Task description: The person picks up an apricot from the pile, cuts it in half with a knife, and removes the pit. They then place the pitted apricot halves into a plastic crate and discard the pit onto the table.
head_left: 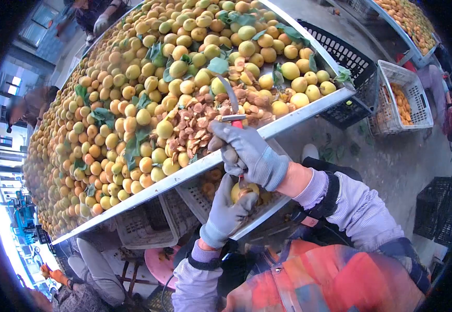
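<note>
My right hand (260, 158), in a grey glove, is closed round the red handle of a knife (229, 94). Its curved metal blade points up and away over the heap, and a metal crosspiece sits just above the fist. Below it, my left hand (222, 216), gloved too, grips a yellow apricot (237, 193) between thumb and fingers. The bottom of the right fist is close above this fruit. In front of both hands, brown pits and cut scraps (197, 122) lie on the sloping table among whole apricots (117, 140) and green leaves.
The metal table rim (283, 122) runs just beyond my hands. Below it are crates (148, 223) and a pink basin (161, 265). A black crate (340, 57) and a white crate (405, 96) with orange fruit stand right. Other people, one with a gloved hand (101, 23), are around the table.
</note>
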The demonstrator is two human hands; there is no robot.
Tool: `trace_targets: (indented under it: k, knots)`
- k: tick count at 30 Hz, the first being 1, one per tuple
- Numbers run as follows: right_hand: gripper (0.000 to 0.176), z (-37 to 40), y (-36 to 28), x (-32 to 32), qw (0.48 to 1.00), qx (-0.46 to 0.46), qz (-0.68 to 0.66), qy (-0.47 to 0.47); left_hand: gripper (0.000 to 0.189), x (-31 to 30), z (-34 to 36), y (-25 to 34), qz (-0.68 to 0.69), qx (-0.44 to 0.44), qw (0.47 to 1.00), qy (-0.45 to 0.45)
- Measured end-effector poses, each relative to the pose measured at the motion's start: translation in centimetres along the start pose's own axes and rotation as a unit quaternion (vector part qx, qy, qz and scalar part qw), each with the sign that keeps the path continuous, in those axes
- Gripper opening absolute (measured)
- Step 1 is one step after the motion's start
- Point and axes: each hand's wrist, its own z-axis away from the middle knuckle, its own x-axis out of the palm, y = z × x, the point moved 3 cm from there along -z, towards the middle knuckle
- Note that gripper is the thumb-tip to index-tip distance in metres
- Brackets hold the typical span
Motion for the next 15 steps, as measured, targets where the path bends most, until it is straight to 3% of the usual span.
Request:
trace_targets:
  k: [3, 10, 13, 15]
  knots:
    - [0.036, 0.1, -0.2, -0.2, 1.000, -0.009, 0.000, 0.013, 0.050, 0.2, 0.0, -0.1, -0.054, 0.048, 0.997, 0.002]
    - [0.037, -0.1, -0.2, -1.2, 0.998, -0.024, 0.022, 0.056, 0.046, 0.2, -0.6, -1.3, -0.133, 0.048, 0.990, 0.010]
    - [0.027, -0.2, -0.9, -0.8, 0.994, -0.098, -0.013, 0.041, 0.037, 0.5, -0.8, -0.7, 0.067, 0.044, 0.996, 0.045]
    - [0.028, -0.1, -1.2, -0.4, 0.992, -0.122, -0.009, 0.044, 0.037, 0.9, -0.7, 0.0, 0.060, 0.032, 0.996, 0.063]
